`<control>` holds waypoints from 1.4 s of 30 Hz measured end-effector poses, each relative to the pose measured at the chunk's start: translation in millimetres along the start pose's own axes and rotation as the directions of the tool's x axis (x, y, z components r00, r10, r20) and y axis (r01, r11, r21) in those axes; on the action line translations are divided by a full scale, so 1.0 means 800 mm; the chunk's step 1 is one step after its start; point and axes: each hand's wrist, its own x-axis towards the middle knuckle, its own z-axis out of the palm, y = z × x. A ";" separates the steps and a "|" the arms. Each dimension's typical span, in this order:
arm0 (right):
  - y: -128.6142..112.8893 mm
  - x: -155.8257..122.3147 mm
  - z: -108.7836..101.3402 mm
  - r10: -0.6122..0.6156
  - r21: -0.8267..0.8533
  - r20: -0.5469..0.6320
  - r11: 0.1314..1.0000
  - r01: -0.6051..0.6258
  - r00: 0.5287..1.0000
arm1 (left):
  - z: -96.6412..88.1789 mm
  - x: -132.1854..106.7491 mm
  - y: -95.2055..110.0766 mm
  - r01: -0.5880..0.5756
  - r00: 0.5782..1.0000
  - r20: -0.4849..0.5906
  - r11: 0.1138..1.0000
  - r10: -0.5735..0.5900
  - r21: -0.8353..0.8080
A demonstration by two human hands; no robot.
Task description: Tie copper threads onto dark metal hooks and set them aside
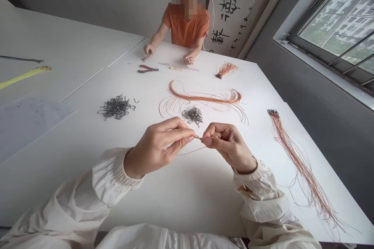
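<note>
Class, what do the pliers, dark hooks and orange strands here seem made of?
The pliers seem steel, with glossy red plastic grips. The dark hooks look like dull blackened metal wire, holding their bent shape. The orange strands shine like fine copper wire, though coated thread is possible.

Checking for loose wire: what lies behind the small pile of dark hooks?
Behind the small pile of dark metal hooks lies a looped bundle of copper-coloured wire. Whatever is under the pile, on the white table, is covered.

Loose cream sleeves (67,206) end in gathered elastic cuffs (115,167).
</note>
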 end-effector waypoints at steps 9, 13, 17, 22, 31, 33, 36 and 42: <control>0.001 -0.002 0.005 -0.012 -0.112 -0.056 0.994 0.006 0.998 | 0.001 0.003 -0.002 -0.042 0.999 -0.023 0.999 0.042 0.003; 0.002 -0.002 0.010 -0.026 -0.132 -0.061 0.991 0.018 0.998 | 0.004 0.001 -0.003 -0.053 0.999 0.009 0.999 0.053 0.002; 0.002 -0.003 0.015 -0.047 -0.138 -0.067 0.990 0.038 0.997 | 0.007 -0.003 -0.005 -0.045 0.999 0.027 0.997 0.043 0.062; 0.001 -0.007 0.018 -0.115 -0.156 -0.092 0.983 0.100 0.989 | 0.006 0.000 -0.005 -0.048 0.997 0.060 0.998 0.046 0.038; -0.003 -0.010 0.010 -0.069 -0.164 -0.061 0.985 0.058 0.996 | -0.005 0.008 -0.001 -0.065 0.998 0.020 0.998 0.065 0.026; -0.003 -0.010 0.007 -0.042 -0.144 -0.028 0.989 0.038 0.999 | -0.006 0.008 -0.001 -0.074 0.997 0.026 0.996 0.073 0.050; -0.002 -0.010 0.006 -0.038 -0.110 -0.013 0.993 0.036 0.999 | -0.006 0.007 -0.003 -0.102 0.995 0.030 0.991 0.100 0.081; 0.002 -0.012 0.006 -0.048 -0.049 0.003 0.998 0.048 0.999 | -0.005 0.005 -0.008 -0.202 0.979 -0.010 0.974 0.204 0.101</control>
